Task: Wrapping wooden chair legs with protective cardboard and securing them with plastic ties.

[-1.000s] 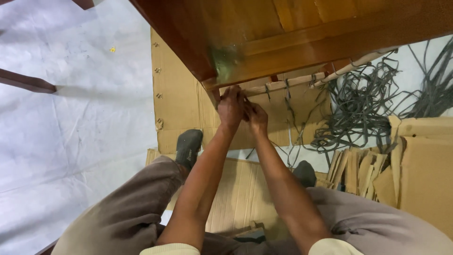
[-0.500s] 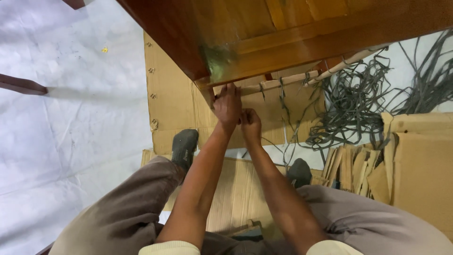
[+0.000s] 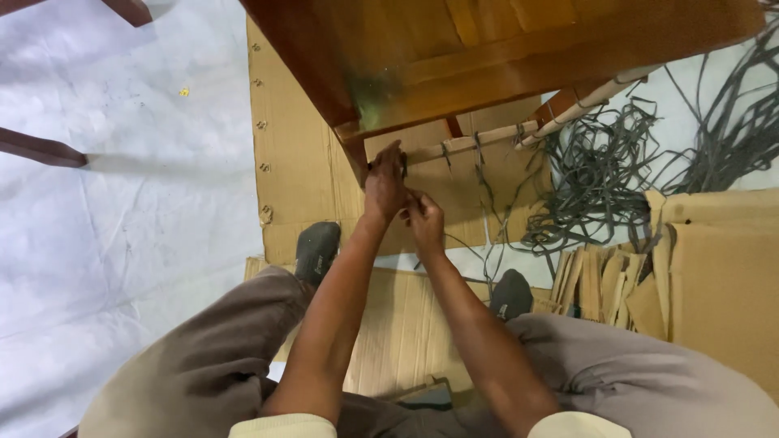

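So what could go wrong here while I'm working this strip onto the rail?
The left hand and right hand work close together at the wooden rail, right under the frame's corner, so knuckles could knock the wood. The loose grey strips lie in a tangled heap and may snag when pulled. Strips also trail near the right shoe, so a foot could catch them.

Glossy varnished wood chair frame (image 3: pixel 503 49) at twelve o'clock, matt brown cardboard sheets (image 3: pixel 300 146) beneath — creased, dull grey flat cord (image 3: pixel 600 174) at two o'clock, rumpled white cloth floor covering (image 3: pixel 122 227) at nine o'clock.
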